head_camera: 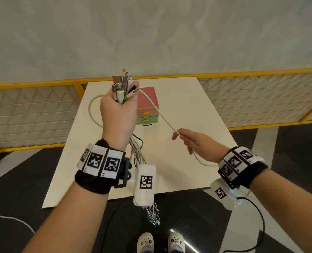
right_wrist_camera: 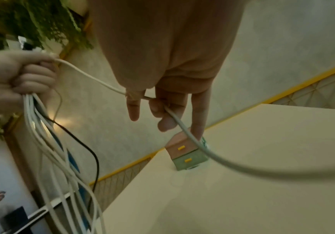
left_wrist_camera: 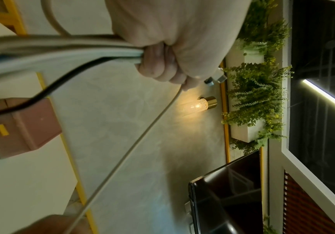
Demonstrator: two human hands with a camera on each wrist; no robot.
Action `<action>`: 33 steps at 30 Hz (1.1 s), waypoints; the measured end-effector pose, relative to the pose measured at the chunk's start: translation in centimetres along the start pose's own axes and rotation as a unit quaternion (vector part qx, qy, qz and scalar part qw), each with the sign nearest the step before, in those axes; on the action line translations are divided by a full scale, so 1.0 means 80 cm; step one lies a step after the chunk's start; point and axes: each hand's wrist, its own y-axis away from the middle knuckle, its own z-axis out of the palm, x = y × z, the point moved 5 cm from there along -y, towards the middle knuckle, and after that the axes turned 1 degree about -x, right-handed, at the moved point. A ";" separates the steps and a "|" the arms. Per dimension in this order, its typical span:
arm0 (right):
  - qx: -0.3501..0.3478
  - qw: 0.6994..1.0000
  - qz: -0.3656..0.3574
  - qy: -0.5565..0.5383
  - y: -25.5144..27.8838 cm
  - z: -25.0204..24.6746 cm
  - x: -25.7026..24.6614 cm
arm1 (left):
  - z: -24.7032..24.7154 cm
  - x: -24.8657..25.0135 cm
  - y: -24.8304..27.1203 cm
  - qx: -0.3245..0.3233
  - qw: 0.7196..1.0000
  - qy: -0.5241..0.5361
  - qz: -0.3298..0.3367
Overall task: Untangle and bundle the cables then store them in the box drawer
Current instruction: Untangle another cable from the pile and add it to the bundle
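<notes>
I see the bunch of cables clenched in my left hand, raised above the desk, with the plug ends sticking up out of the fist and the cords hanging down past the wrist toward the near desk edge. One white cable leaves the fist and runs taut, down and to the right, to my right hand, which sits lower and well apart from the left. In the right wrist view that cable passes between the fingers; some curl on it while two others point straight down. Past the right hand it sags in a loop toward the wrist. The box drawer, pink over green with yellow handles, stands on the desk beyond both hands, both drawers closed, nothing touching it.
</notes>
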 end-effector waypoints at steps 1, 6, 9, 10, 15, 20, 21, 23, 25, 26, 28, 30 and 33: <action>-0.014 1.000 0.007 0.007 -0.002 0.009 0.008 | -0.002 -0.001 -0.001 0.011 1.000 0.008 -0.006; -0.069 0.995 0.052 0.044 0.004 0.044 0.055 | -0.010 -0.003 -0.004 0.022 0.999 0.043 -0.013; -0.089 0.993 0.055 0.059 0.001 0.056 0.062 | -0.008 -0.009 -0.003 0.019 0.999 0.040 -0.025; -0.092 0.991 0.060 0.075 -0.001 0.059 0.065 | -0.006 -0.010 -0.003 0.016 0.999 0.042 -0.028; -0.116 0.966 0.120 0.198 0.000 0.063 0.097 | -0.007 -0.011 -0.007 0.020 0.998 0.053 -0.025; -0.152 0.937 0.192 0.249 0.017 0.059 0.129 | -0.021 0.000 -0.017 0.042 0.995 0.094 -0.011; -0.153 0.934 0.202 0.253 0.019 0.057 0.135 | -0.022 0.002 -0.018 0.041 0.994 0.098 -0.007; -0.154 0.925 0.217 0.272 0.018 0.053 0.140 | -0.021 0.005 -0.016 0.034 0.995 0.096 0.003; -0.163 0.923 0.223 0.268 0.016 0.055 0.138 | -0.018 0.007 -0.013 0.021 0.996 0.088 0.003; -0.181 0.926 0.217 0.249 0.016 0.062 0.134 | -0.016 0.009 -0.013 0.013 0.997 0.082 0.002; -0.250 0.927 0.191 0.204 0.022 0.086 0.122 | -0.016 0.011 -0.015 -0.002 0.998 0.069 -0.001; -0.320 0.913 0.177 0.179 0.036 0.112 0.108 | -0.014 0.011 -0.017 -0.037 0.999 0.023 -0.012; -0.333 0.904 0.163 0.215 0.036 0.118 0.095 | 0.003 0.001 -0.004 -0.180 0.975 -0.119 -0.046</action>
